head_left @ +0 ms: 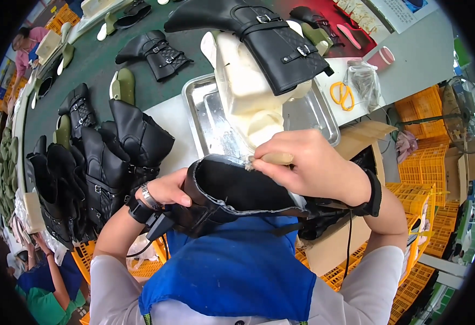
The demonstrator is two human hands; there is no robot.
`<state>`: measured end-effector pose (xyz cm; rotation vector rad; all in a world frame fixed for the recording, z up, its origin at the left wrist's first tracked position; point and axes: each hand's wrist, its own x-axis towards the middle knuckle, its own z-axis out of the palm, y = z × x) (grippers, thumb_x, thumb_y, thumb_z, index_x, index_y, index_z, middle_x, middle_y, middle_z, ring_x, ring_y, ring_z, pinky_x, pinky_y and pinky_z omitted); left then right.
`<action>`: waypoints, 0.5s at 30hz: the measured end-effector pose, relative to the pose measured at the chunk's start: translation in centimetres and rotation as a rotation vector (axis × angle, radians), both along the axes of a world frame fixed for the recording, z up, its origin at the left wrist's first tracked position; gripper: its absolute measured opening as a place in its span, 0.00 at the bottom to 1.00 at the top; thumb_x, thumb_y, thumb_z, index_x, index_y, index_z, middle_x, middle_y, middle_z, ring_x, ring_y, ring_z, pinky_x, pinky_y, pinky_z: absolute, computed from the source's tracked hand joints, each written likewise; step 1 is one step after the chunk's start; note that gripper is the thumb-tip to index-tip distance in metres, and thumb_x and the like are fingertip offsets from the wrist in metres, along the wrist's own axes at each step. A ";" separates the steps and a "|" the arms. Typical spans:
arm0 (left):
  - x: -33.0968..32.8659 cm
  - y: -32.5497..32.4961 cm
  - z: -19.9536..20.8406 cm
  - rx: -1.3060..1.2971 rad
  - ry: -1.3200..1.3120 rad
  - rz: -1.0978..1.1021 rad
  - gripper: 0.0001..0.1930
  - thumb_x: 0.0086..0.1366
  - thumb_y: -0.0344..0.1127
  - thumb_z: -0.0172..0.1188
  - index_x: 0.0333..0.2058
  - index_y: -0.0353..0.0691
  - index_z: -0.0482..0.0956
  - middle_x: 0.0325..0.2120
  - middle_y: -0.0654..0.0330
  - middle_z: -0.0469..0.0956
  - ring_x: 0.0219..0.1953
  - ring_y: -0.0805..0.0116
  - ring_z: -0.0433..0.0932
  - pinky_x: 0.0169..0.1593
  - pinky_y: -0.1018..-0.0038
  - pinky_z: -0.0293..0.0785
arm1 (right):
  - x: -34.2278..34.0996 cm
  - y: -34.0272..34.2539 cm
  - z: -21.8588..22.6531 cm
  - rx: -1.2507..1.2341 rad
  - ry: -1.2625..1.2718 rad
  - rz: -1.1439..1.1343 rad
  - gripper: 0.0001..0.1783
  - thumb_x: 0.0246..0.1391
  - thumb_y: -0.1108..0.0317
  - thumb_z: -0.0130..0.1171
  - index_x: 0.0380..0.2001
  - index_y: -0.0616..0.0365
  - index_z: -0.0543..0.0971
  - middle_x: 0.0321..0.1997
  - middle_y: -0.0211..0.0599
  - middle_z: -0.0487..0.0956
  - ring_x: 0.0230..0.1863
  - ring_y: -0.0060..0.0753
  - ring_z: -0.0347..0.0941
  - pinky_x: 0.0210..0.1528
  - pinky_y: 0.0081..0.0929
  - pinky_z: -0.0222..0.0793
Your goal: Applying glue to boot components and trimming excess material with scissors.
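Observation:
A black boot upper (237, 187) lies across my front with its wide opening facing up and a whitish coat along its edge. Around its left side my left hand (167, 190) is closed, thumb near the rim. My right hand (316, 165) pinches a small brush with a wooden handle (277, 158). The bristles touch the far rim of the opening. Just beyond, a cream moulded plastic piece (235, 70) stands in a shallow metal tray (197, 125). On top of that piece rests a black buckled boot upper (286, 57).
Several black boot uppers (104, 168) crowd the left. Green lasts (122, 86) and other uppers sit on the dark green belt (96, 59). At right are yellow-handled scissors (341, 96), a cardboard box (338, 249), orange crates (424, 168) and a fan (462, 108). Co-workers are at far left.

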<state>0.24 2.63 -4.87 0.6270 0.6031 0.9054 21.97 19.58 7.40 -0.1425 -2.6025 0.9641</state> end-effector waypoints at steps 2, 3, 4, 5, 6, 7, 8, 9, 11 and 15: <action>-0.1 -0.1 0.0 0.017 0.055 -0.011 0.48 0.42 0.44 0.73 0.58 0.33 0.56 0.54 0.58 0.65 0.54 0.71 0.64 0.59 0.72 0.58 | 0.5 0.4 0.1 0.027 -0.065 -0.026 0.06 0.44 0.68 0.59 0.21 0.59 0.75 0.18 0.44 0.73 0.23 0.48 0.72 0.26 0.37 0.67; -0.2 0.0 0.0 0.018 0.055 -0.011 0.48 0.42 0.44 0.73 0.58 0.33 0.56 0.54 0.58 0.65 0.54 0.71 0.64 0.59 0.72 0.58 | 0.8 0.6 0.3 0.054 -0.130 -0.054 0.06 0.44 0.68 0.59 0.20 0.59 0.75 0.17 0.44 0.73 0.23 0.48 0.72 0.26 0.37 0.67; -0.1 0.0 0.2 0.030 0.057 -0.001 0.47 0.42 0.44 0.73 0.58 0.33 0.56 0.53 0.58 0.65 0.54 0.71 0.64 0.58 0.73 0.58 | 1.0 0.8 0.6 0.059 -0.208 -0.064 0.07 0.44 0.68 0.59 0.19 0.59 0.74 0.17 0.45 0.73 0.23 0.49 0.71 0.25 0.38 0.67; -0.1 0.1 0.3 0.042 0.059 0.010 0.47 0.42 0.44 0.72 0.58 0.33 0.57 0.53 0.58 0.66 0.54 0.72 0.64 0.58 0.73 0.59 | 1.0 0.9 0.9 0.060 -0.208 -0.066 0.07 0.44 0.68 0.59 0.19 0.59 0.74 0.17 0.45 0.73 0.23 0.49 0.71 0.25 0.38 0.67; -0.1 0.0 0.0 0.042 0.059 0.008 0.47 0.42 0.44 0.72 0.58 0.33 0.57 0.53 0.58 0.66 0.54 0.72 0.64 0.58 0.73 0.59 | 1.1 0.9 1.2 0.075 -0.250 -0.038 0.08 0.44 0.68 0.59 0.19 0.59 0.74 0.17 0.45 0.73 0.23 0.50 0.71 0.25 0.38 0.67; -0.2 -0.1 -0.4 0.044 0.089 -0.018 0.46 0.42 0.44 0.72 0.57 0.33 0.57 0.53 0.58 0.66 0.54 0.72 0.64 0.58 0.73 0.59 | 1.1 1.0 1.4 0.092 -0.292 -0.013 0.08 0.44 0.67 0.59 0.19 0.60 0.74 0.17 0.45 0.73 0.23 0.50 0.71 0.25 0.38 0.67; -0.3 -0.1 -0.6 0.045 0.119 -0.044 0.46 0.42 0.44 0.72 0.57 0.32 0.58 0.53 0.58 0.66 0.53 0.72 0.65 0.58 0.73 0.59 | 1.2 1.0 1.4 0.094 -0.291 -0.015 0.08 0.44 0.67 0.59 0.19 0.60 0.74 0.17 0.45 0.73 0.23 0.50 0.71 0.25 0.38 0.67; -0.3 -0.1 -0.7 0.047 0.120 -0.045 0.46 0.42 0.44 0.72 0.57 0.32 0.58 0.53 0.58 0.66 0.53 0.72 0.65 0.58 0.73 0.59 | 1.2 1.0 1.5 0.118 -0.295 0.005 0.09 0.44 0.67 0.58 0.18 0.61 0.73 0.16 0.46 0.72 0.23 0.51 0.71 0.25 0.39 0.67; -0.2 -0.1 -0.8 0.052 0.114 -0.049 0.47 0.43 0.44 0.72 0.58 0.33 0.57 0.53 0.59 0.66 0.53 0.72 0.65 0.58 0.73 0.59 | 1.2 1.3 1.8 0.143 -0.296 0.030 0.09 0.44 0.67 0.58 0.18 0.61 0.73 0.16 0.46 0.72 0.23 0.52 0.71 0.25 0.40 0.67; 0.2 0.1 -0.2 0.042 0.058 0.007 0.47 0.43 0.44 0.72 0.58 0.33 0.56 0.54 0.59 0.65 0.53 0.72 0.64 0.58 0.73 0.59 | 0.6 1.4 3.5 -0.032 -0.210 -0.057 0.08 0.45 0.69 0.58 0.21 0.63 0.76 0.17 0.45 0.74 0.20 0.43 0.72 0.22 0.32 0.66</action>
